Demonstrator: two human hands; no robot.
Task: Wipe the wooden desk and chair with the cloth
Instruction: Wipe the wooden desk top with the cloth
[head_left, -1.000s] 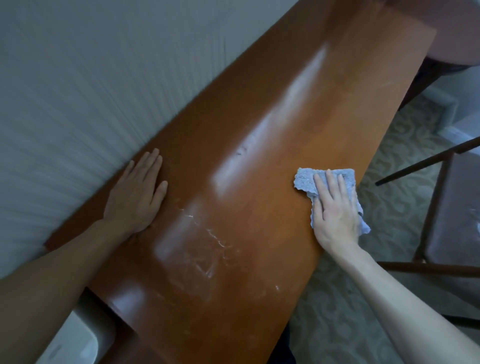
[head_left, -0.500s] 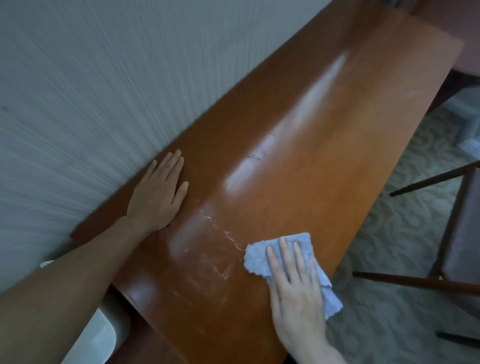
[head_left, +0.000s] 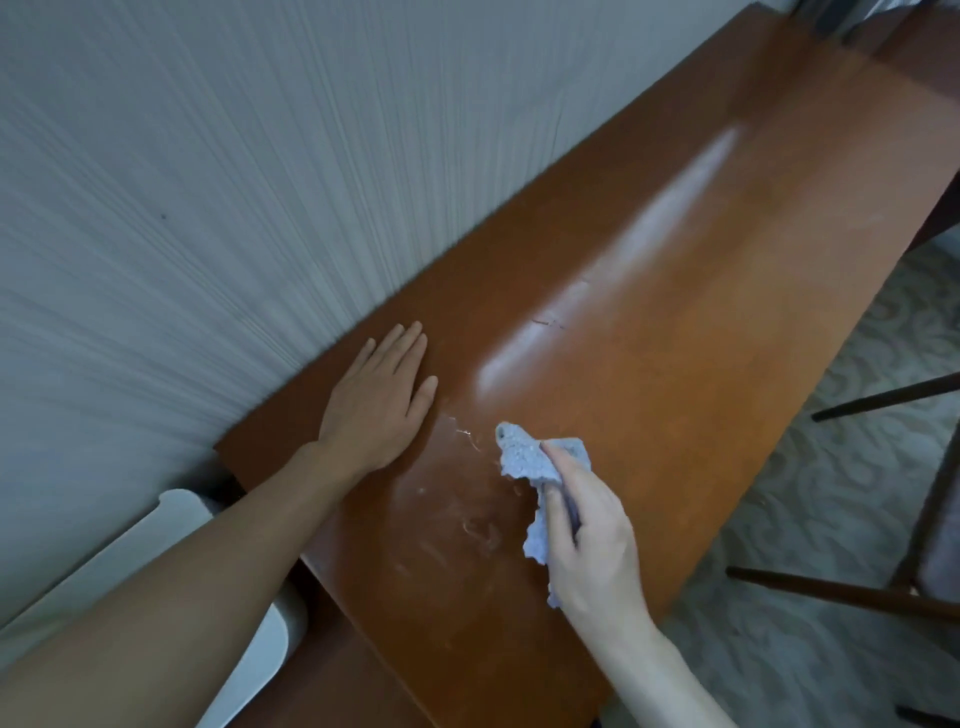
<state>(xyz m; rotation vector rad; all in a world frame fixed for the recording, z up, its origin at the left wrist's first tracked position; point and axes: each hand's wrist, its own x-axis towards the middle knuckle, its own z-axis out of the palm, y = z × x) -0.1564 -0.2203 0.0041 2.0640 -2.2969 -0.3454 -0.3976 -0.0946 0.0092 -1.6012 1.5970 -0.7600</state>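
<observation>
The long wooden desk (head_left: 675, 338) runs from the lower middle to the upper right, along the wall. My left hand (head_left: 382, 397) lies flat on its near end, fingers straight. My right hand (head_left: 589, 525) grips a crumpled light blue cloth (head_left: 524, 460) over the desk, just right of the left hand. The cloth's front end reaches toward whitish smears and a thin white streak (head_left: 465, 434) on the wood. Dark wooden rails of the chair (head_left: 883, 597) show at the right edge.
A ribbed grey-white wall (head_left: 234, 208) borders the desk's far side. A white rounded object (head_left: 156, 561) sits below the desk's near end at lower left. Patterned carpet (head_left: 810, 509) lies between desk and chair.
My right hand has swept the cloth from the desk's front edge toward the near end and left. It has gone from pressing flat to gripping the cloth bunched. The left hand stays put.
</observation>
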